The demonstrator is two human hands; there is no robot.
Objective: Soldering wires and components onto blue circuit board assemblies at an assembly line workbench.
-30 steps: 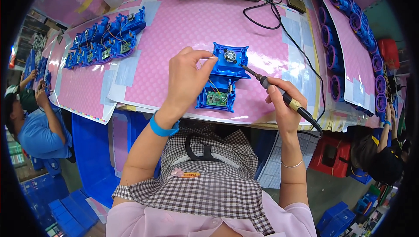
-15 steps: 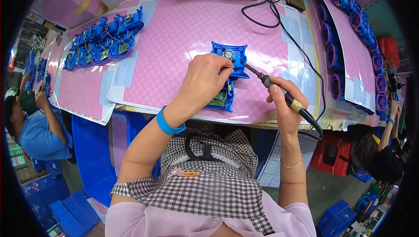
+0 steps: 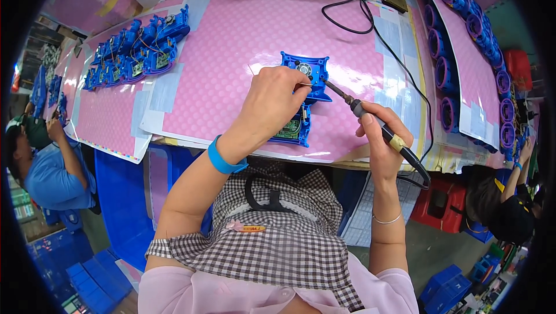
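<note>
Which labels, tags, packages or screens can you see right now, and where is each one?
Small tag: pinned to the checked apron at the chest, a narrow yellow-orange strip with a pink end.
Yellow band: wrapped round the soldering iron handle in the right hand.
Yellow tape strip: on the pink surface, far left.
No screens or packages that I can make out.
</note>
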